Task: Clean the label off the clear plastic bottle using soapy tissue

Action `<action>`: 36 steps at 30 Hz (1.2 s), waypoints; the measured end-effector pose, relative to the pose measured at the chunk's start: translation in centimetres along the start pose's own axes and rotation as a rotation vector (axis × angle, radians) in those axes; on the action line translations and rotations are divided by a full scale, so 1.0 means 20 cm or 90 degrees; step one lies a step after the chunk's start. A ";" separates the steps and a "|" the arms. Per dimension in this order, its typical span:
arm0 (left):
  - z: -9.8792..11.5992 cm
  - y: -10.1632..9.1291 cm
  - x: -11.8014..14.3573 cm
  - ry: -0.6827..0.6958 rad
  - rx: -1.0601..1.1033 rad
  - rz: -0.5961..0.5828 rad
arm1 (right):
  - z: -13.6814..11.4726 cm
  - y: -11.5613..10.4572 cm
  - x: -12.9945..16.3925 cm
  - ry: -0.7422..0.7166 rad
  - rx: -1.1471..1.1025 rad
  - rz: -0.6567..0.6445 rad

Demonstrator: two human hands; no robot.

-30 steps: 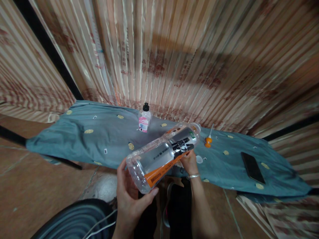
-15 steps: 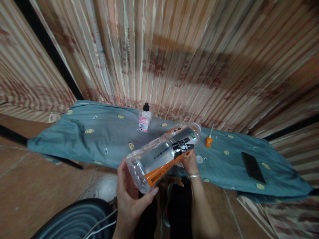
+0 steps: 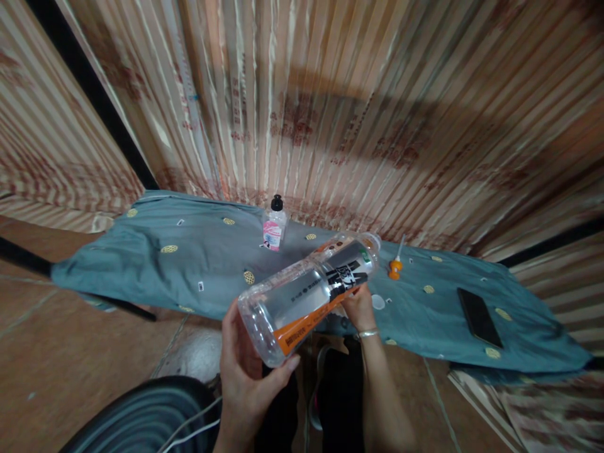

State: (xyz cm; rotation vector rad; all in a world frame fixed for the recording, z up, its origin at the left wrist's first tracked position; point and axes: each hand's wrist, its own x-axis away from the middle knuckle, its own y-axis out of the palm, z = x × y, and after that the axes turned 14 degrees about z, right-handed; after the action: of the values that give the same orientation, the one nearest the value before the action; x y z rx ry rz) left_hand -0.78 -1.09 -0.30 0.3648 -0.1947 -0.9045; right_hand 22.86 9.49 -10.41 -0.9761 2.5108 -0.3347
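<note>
Right now we are cradling the base of a large clear plastic bottle (image 3: 309,292) in our left hand (image 3: 245,377), low in the middle of the frame, with the thumb up one side and the fingertips curling under the rounded bottom. Our right hand (image 3: 359,307) is wrapping around the bottle further up, just under its black-and-orange label, so both hands are grasping the same thing. The bottle's long axis is running on a slant from lower left to upper right of the frame, base nearest us and neck pointing away toward the cloth; the left hand is the nearer one to the base, the right hand the nearer one to the neck. We are seeing through the bottle's walls and cannot tell whether any liquid is inside; its mouth looks uncapped, though that end is small in the frame.

Beyond the hands, we are looking at a blue-grey patterned cloth (image 3: 189,264) spreading across the middle of the frame. A small white cap (image 3: 377,302) is lying on it just right of our right hand. An orange nozzle piece (image 3: 395,265) is standing a little further up and right. A small pink-labelled bottle with a black cap (image 3: 274,228) is standing upright at the cloth's far edge, upper centre, and a dark phone (image 3: 479,316) is lying flat at the right
</note>
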 end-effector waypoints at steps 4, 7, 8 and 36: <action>0.00 -0.01 0.00 0.003 -0.008 0.000 | 0.01 0.00 0.00 0.003 0.008 0.005; 0.00 -0.01 0.00 0.000 -0.020 0.000 | 0.02 0.00 0.00 0.005 -0.002 0.005; 0.00 -0.01 0.00 -0.005 -0.022 -0.002 | 0.02 0.00 0.00 0.008 -0.003 0.003; -0.03 -0.03 0.00 0.009 -0.022 0.000 | -0.03 -0.01 0.01 0.034 -0.038 -0.008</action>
State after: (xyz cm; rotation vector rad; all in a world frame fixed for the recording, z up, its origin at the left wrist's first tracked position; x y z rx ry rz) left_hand -1.05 -1.35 -1.01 0.3385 -0.1655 -0.9034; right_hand 22.66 9.23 -9.85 -1.0203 2.5776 -0.2944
